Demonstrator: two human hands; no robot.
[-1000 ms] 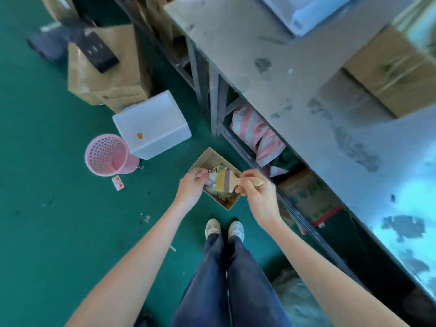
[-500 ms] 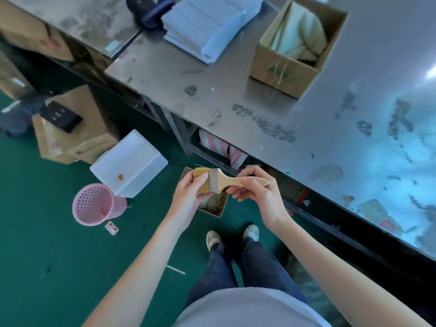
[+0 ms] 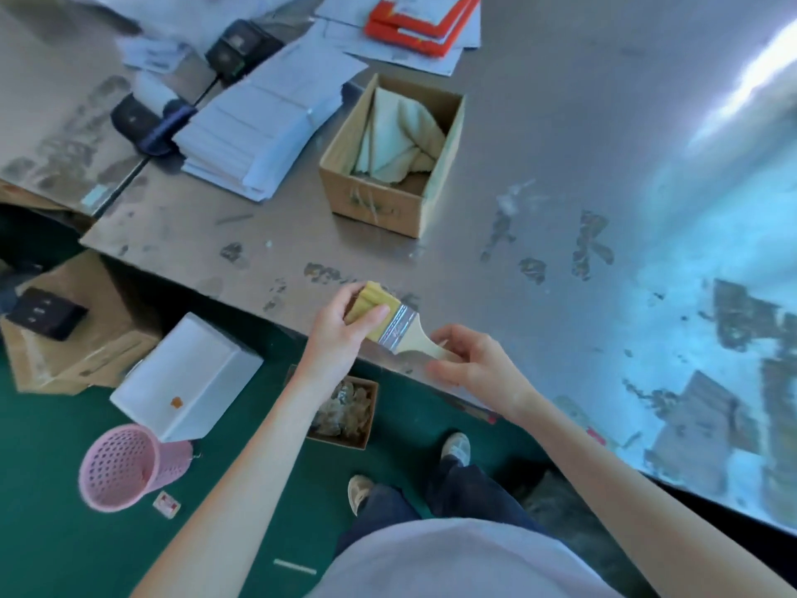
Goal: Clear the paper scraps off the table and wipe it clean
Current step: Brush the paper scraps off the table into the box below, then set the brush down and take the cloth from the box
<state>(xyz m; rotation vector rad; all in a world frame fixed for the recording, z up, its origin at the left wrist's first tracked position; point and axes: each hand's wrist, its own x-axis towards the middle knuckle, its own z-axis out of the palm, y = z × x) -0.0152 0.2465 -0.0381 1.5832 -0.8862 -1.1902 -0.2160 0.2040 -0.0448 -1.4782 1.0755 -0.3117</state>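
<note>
Both bare forearms reach forward over the near edge of the large grey metal table (image 3: 539,144). The left hand (image 3: 340,325) wraps thumb and curled fingers round the yellowish bristles of a flat wooden-handled paintbrush with a metal ferrule (image 3: 399,328). The right hand (image 3: 478,364) pinches the end of its handle with bent fingertips. The brush hangs just above the table edge.

Markings on the front of the open cardboard box (image 3: 379,205) on the table are too blurred to read.

Dark patches of residue mottle the tabletop, thickest at the right. A stack of white paper sheets (image 3: 267,123) lies left of the open box, which holds a pale folded cloth (image 3: 401,140). On the green floor (image 3: 51,533) sit a white plastic box (image 3: 189,377), a tipped pink mesh basket (image 3: 125,468), and a small cardboard box of paper scraps (image 3: 345,407), partly hidden under the left forearm.
</note>
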